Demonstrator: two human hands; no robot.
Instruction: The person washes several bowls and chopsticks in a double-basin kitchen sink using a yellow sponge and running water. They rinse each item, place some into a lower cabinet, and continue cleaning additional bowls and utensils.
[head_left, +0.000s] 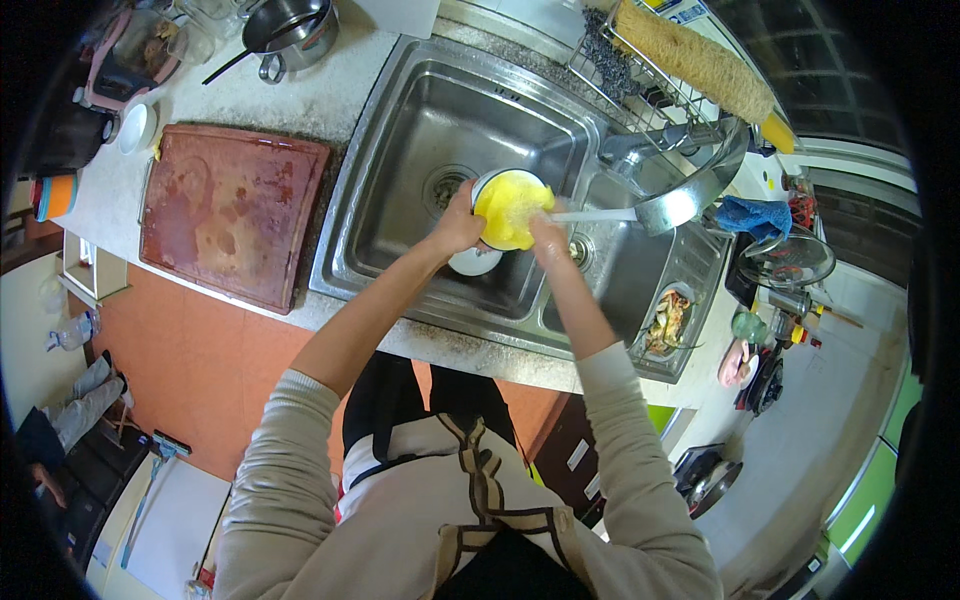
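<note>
My left hand (457, 223) grips the left rim of a white bowl with a dark edge (489, 180), over the large basin of a stainless steel sink (390, 172). Against the bowl's opening lies a yellow sponge or cloth (510, 206), wet and a little foamy. My right hand (549, 234) is at its right side, fingers partly hidden, pressing on the yellow thing. Water runs from the faucet's metal spout (675, 206) onto my right hand. Below the bowl, a second white dish (475, 262) shows in the basin, partly covered.
A wet reddish-brown cutting board (232, 217) lies left of the sink. Behind it stand a steel pot (300, 45) and a small white bowl (137, 129). Food scraps fill a container (667, 322) at the sink's right end. A wire rack (652, 82) stands behind. A person (82, 397) sits far left.
</note>
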